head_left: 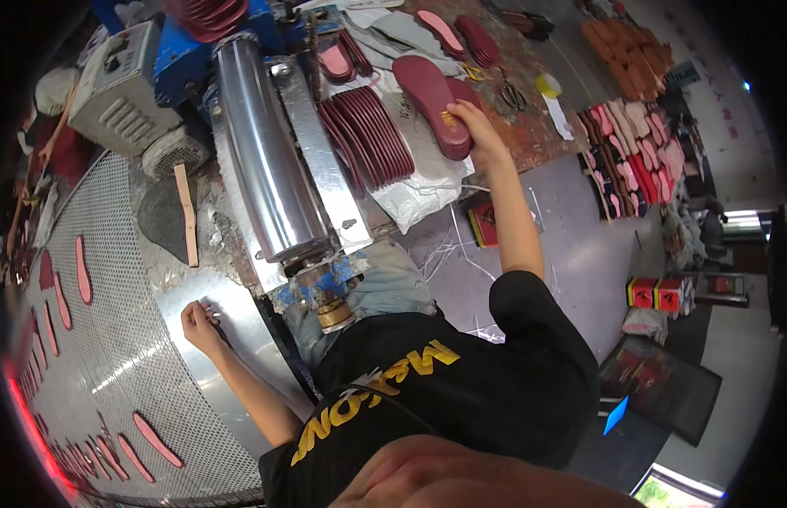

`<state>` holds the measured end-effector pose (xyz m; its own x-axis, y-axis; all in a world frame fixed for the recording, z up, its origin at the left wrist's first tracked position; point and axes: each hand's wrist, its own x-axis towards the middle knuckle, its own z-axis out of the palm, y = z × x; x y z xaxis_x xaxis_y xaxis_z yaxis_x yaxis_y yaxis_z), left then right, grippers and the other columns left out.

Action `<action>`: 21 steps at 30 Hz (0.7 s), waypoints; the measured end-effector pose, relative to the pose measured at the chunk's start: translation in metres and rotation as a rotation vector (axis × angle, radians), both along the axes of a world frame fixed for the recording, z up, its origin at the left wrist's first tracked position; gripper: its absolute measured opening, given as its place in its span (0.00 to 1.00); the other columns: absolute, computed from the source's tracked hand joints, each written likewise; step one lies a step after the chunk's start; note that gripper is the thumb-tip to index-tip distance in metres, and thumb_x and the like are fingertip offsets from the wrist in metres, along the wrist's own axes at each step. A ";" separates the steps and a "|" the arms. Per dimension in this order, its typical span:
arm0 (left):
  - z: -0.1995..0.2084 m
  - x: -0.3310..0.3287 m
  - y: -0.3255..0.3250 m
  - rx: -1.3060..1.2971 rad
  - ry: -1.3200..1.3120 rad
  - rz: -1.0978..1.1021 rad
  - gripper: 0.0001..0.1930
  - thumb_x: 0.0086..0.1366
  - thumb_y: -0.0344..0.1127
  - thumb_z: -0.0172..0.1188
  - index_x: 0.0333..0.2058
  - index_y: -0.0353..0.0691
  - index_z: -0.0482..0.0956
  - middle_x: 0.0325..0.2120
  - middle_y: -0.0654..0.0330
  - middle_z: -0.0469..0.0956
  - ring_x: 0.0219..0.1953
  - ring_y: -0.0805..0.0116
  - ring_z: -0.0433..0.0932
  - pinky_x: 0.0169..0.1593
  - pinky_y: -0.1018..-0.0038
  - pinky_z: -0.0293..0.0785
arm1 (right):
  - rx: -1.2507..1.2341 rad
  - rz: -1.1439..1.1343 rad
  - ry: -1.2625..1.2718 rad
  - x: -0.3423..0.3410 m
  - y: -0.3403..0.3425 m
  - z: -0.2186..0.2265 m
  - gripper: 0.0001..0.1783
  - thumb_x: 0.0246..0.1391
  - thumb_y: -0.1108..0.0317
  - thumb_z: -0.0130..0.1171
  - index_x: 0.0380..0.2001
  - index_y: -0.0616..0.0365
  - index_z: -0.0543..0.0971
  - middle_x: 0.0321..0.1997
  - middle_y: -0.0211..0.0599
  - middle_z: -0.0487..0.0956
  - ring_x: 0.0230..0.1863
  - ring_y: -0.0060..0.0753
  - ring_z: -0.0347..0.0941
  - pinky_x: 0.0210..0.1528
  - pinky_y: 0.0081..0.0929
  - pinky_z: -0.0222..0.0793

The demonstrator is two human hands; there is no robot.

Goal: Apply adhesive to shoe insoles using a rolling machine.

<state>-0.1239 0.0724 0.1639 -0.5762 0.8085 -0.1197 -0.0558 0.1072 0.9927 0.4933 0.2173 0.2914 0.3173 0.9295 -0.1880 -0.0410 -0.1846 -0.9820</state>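
Note:
My right hand [476,131], at the upper middle, grips the heel end of a maroon insole [421,91] with a gold mark on it. Another maroon insole [463,90] shows partly behind it. To its left, a long row of maroon insoles [372,140] leans packed together on a white plastic sheet [423,199]. My left hand [200,328] hovers by a bare metal plate [228,296] on the left, its fingers curled inward. Whether anything lies inside those fingers I cannot make out. Between my hands stands a machine with a shiny steel roller [262,152].
A perforated conveyor [156,339] on the left carries several pink insoles [156,438]. Scissors [512,91] and a yellow tape roll [547,85] lie on the bench. A wooden stick [186,212] rests beside the roller. Stacked insoles [635,152] and a red box [660,295] are at right.

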 end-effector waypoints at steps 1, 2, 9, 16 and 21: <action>0.000 0.000 0.000 0.030 -0.013 0.011 0.06 0.66 0.30 0.54 0.36 0.34 0.76 0.25 0.60 0.77 0.20 0.80 0.69 0.21 0.86 0.63 | -0.024 0.038 -0.027 0.012 -0.001 0.000 0.36 0.50 0.55 0.61 0.57 0.69 0.67 0.51 0.48 0.76 0.52 0.38 0.72 0.56 0.29 0.65; 0.000 0.000 -0.001 0.029 -0.012 -0.003 0.06 0.66 0.30 0.54 0.36 0.34 0.76 0.25 0.60 0.77 0.20 0.80 0.69 0.21 0.86 0.63 | -0.048 0.079 -0.054 0.022 -0.002 -0.003 0.33 0.52 0.54 0.59 0.54 0.68 0.70 0.49 0.49 0.78 0.51 0.42 0.73 0.55 0.32 0.66; -0.005 0.011 -0.003 -0.010 0.358 0.015 0.07 0.65 0.32 0.54 0.36 0.33 0.75 0.24 0.63 0.74 0.23 0.79 0.68 0.27 0.82 0.65 | -0.089 0.061 -1.125 -0.041 -0.014 -0.016 0.46 0.49 0.38 0.57 0.58 0.68 0.64 0.49 0.66 0.73 0.53 0.62 0.70 0.52 0.46 0.68; 0.012 0.029 -0.004 -0.076 0.657 0.022 0.09 0.64 0.35 0.55 0.35 0.34 0.77 0.24 0.65 0.73 0.25 0.76 0.68 0.30 0.79 0.66 | -0.301 0.118 -1.253 -0.048 0.001 -0.030 0.69 0.31 0.31 0.67 0.66 0.68 0.49 0.53 0.72 0.68 0.54 0.68 0.69 0.56 0.46 0.66; 0.013 0.031 -0.004 -0.079 0.714 0.017 0.09 0.64 0.35 0.55 0.35 0.35 0.77 0.24 0.64 0.74 0.25 0.75 0.68 0.31 0.78 0.67 | -0.216 0.138 -0.934 -0.035 0.009 -0.047 0.69 0.32 0.41 0.73 0.66 0.70 0.46 0.55 0.70 0.68 0.57 0.58 0.69 0.58 0.41 0.65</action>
